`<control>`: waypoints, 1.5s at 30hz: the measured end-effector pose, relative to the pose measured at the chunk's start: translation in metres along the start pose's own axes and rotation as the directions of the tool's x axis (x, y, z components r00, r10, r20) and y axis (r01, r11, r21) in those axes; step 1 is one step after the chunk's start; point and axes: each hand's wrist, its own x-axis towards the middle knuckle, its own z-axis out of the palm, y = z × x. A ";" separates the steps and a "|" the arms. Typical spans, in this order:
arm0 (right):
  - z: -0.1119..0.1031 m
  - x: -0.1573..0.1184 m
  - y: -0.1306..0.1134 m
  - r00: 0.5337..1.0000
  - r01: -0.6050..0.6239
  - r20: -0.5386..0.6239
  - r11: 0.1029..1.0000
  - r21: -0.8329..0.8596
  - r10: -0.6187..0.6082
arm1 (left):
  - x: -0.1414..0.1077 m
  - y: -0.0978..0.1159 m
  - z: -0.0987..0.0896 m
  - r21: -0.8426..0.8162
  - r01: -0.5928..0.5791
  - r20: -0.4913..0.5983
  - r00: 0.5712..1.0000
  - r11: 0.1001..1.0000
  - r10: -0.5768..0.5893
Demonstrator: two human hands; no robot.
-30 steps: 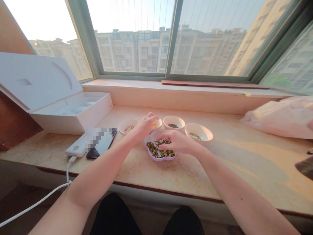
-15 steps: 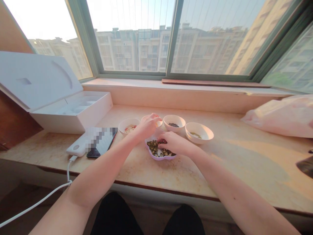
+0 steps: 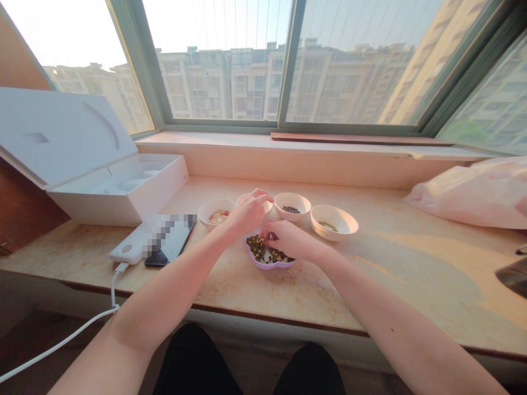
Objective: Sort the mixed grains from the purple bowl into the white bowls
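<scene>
a wide window (image 3: 287, 71) looks out on pale apartment buildings (image 3: 251, 82), and beneath it runs a marbled tan counter (image 3: 411, 241) in warm sunlight. the purple dish (image 3: 270, 266), its edge wavy, sits near the counter's front edge, holding a mix of dark and tan beans (image 3: 257, 248). the right hand (image 3: 290, 240) reaches into this dish from its right, fingers curled down toward the beans — whether anything is pinched between them, i cannot tell. just behind the dish, the left hand (image 3: 252, 212) hangs over a white bowl (image 3: 245, 197), fingers bent; their tips are too unclear to show a grip, and the bowl's contents are mostly hidden. behind and left of the dish stands a bowl of pale and red bits (image 3: 206, 220); behind and right of it, a bowl of dark beans (image 3: 293, 216), then a bowl of green beans (image 3: 338, 236). well left of the dish lie a phone (image 3: 158, 258) and a white power bank (image 3: 130, 247) with a cable (image 3: 114, 285) — and behind those, an open white box (image 3: 158, 189). far right of the dish rests a pale plastic bag (image 3: 473, 193).
</scene>
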 end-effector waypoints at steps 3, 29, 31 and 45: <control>-0.004 -0.002 -0.002 1.000 0.006 -0.003 0.999 0.051 -0.006 | -0.001 0.002 -0.001 -0.010 0.008 0.006 1.000 1.000 -0.008; -0.082 -0.030 0.059 0.723 -0.416 -0.587 0.908 0.052 0.364 | -0.021 0.034 -0.022 0.005 -0.228 0.544 0.818 0.974 0.189; -0.085 -0.032 0.067 0.713 -0.408 -0.605 0.912 0.053 0.354 | -0.023 0.037 -0.020 -0.010 -0.231 0.567 0.800 0.973 0.196; -0.095 -0.040 0.093 0.812 -0.539 -0.286 0.842 -0.033 0.508 | -0.019 0.030 -0.019 -0.041 -0.223 0.590 0.781 0.974 0.204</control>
